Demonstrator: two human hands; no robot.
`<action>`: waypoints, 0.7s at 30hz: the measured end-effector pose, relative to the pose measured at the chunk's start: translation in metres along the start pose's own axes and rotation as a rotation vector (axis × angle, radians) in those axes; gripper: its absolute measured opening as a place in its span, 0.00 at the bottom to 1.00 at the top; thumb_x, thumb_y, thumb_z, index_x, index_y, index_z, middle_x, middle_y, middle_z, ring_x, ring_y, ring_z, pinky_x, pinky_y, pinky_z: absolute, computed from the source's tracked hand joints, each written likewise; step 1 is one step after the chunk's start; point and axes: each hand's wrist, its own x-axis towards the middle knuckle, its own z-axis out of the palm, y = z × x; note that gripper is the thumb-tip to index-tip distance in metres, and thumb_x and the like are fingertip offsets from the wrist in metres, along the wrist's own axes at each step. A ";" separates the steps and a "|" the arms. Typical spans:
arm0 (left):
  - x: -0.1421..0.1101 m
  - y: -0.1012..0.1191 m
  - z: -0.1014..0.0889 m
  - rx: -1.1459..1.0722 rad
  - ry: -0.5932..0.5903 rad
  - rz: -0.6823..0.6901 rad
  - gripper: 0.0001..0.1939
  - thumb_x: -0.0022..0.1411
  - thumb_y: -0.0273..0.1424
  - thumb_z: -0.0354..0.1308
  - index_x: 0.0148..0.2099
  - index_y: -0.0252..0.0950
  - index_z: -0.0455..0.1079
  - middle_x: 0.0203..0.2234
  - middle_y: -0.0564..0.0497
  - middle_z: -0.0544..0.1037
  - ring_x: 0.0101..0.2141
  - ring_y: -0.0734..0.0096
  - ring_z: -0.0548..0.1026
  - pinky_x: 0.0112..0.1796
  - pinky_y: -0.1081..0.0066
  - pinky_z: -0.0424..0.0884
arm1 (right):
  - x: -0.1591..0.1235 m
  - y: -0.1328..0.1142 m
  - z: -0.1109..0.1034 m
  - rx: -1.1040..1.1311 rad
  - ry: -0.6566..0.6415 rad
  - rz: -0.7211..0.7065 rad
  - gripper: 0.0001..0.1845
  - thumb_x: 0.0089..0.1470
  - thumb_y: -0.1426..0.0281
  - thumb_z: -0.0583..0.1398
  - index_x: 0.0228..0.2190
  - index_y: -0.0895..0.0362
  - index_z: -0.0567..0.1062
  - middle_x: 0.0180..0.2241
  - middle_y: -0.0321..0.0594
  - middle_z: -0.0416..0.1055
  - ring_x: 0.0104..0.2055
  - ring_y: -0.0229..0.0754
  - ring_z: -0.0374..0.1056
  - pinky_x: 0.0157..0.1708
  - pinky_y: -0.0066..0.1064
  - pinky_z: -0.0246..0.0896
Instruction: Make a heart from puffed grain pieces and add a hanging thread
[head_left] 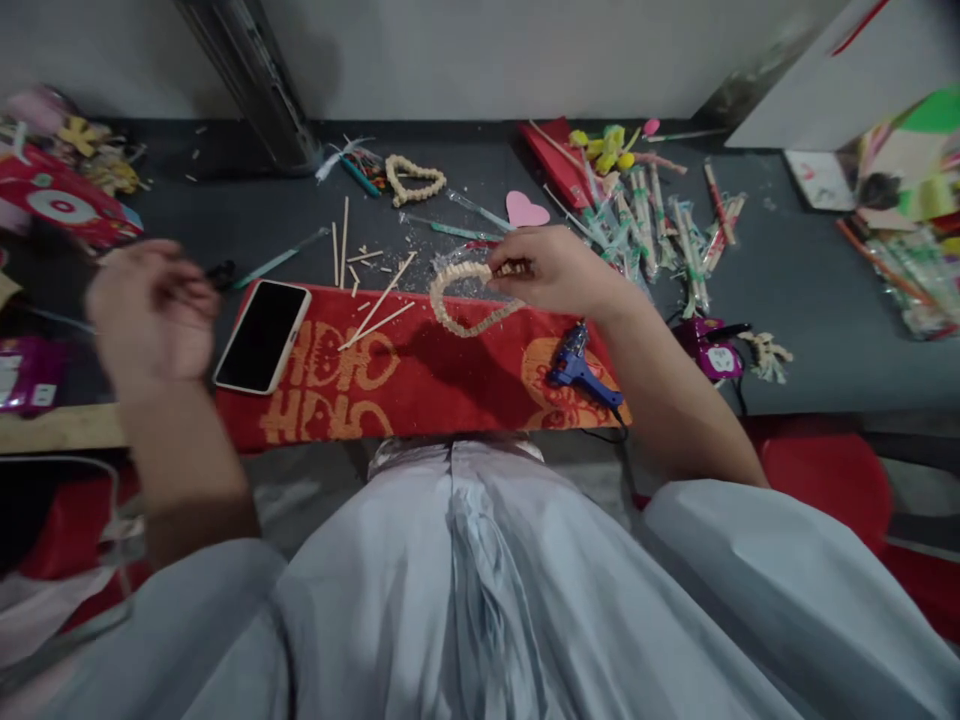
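Note:
My right hand is closed on the top of a heart-shaped frame made of short wooden stick pieces, holding it just above the red cloth. My left hand hangs blurred over the table's left side, fingers curled, near a small black tool; whether it holds anything is unclear. Loose thin wooden sticks lie on the cloth's far edge. A blue glue gun rests on the cloth below my right wrist.
A black phone lies on the cloth's left end. A second stick heart and a pink paper heart lie farther back. Wrapped chopstick packets pile at the right; red packaging at the far left.

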 end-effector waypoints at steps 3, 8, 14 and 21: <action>-0.059 0.007 0.077 -0.050 -0.306 -0.041 0.17 0.48 0.41 0.74 0.38 0.39 0.78 0.26 0.53 0.79 0.28 0.73 0.73 0.32 0.71 0.71 | -0.001 -0.003 -0.002 0.055 -0.076 -0.006 0.12 0.63 0.64 0.60 0.40 0.57 0.82 0.35 0.39 0.78 0.36 0.40 0.68 0.40 0.34 0.62; -0.099 -0.008 0.136 -0.013 -0.701 -0.071 0.26 0.55 0.54 0.72 0.44 0.37 0.81 0.38 0.45 0.84 0.42 0.60 0.82 0.45 0.64 0.77 | -0.006 -0.009 0.005 0.108 -0.163 0.002 0.13 0.62 0.64 0.62 0.41 0.58 0.83 0.36 0.39 0.79 0.37 0.40 0.69 0.40 0.34 0.62; -0.113 -0.031 0.148 -0.017 -0.751 -0.134 0.32 0.48 0.62 0.74 0.37 0.37 0.80 0.31 0.48 0.81 0.32 0.63 0.79 0.39 0.63 0.78 | -0.017 -0.008 0.023 0.148 -0.239 0.011 0.11 0.62 0.66 0.62 0.39 0.57 0.83 0.34 0.37 0.79 0.36 0.40 0.69 0.40 0.33 0.62; -0.123 -0.036 0.153 -0.065 -0.652 -0.359 0.24 0.47 0.50 0.78 0.35 0.36 0.78 0.30 0.50 0.81 0.31 0.66 0.79 0.37 0.65 0.81 | -0.021 -0.004 0.032 0.214 -0.337 0.047 0.10 0.62 0.66 0.63 0.37 0.60 0.81 0.34 0.37 0.76 0.37 0.39 0.67 0.41 0.33 0.60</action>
